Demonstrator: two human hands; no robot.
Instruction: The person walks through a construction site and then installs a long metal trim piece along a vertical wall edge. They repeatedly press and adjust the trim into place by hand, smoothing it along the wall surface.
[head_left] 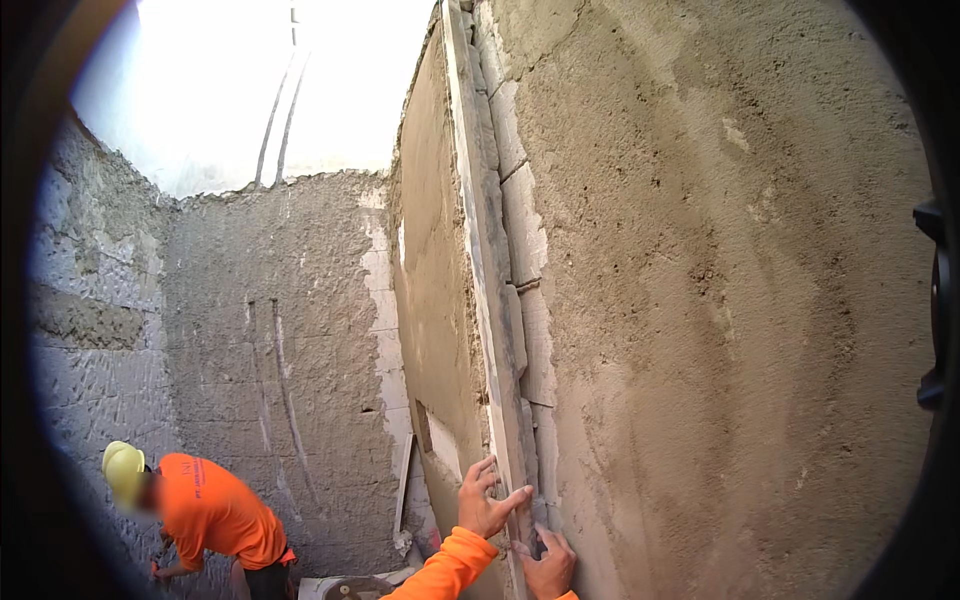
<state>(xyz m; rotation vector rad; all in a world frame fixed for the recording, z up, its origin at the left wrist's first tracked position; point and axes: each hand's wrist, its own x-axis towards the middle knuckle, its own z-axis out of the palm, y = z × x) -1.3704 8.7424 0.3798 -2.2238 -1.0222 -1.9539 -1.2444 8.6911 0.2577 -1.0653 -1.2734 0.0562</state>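
A long, straight, narrow batten (487,300), pale and smeared with mortar, runs upright and slightly tilted along the edge of the wall. My left hand (485,508) is closed on its lower part, with the thumb laid across the face and the fingers curled at the left side. Just below and to the right, my right hand (549,568) grips the batten too, its thumb toward the left and its fingers at the right side. Right of the batten, a strip of bare pale blocks (527,235) shows beside the plaster. The batten's bottom end is out of sight.
Rough brown plaster covers the right wall (720,300); smoother plaster (435,260) lies left of the batten. A co-worker (220,510) in an orange shirt and yellow helmet bends over at lower left. A thin strip (404,485) leans on the back wall (290,370).
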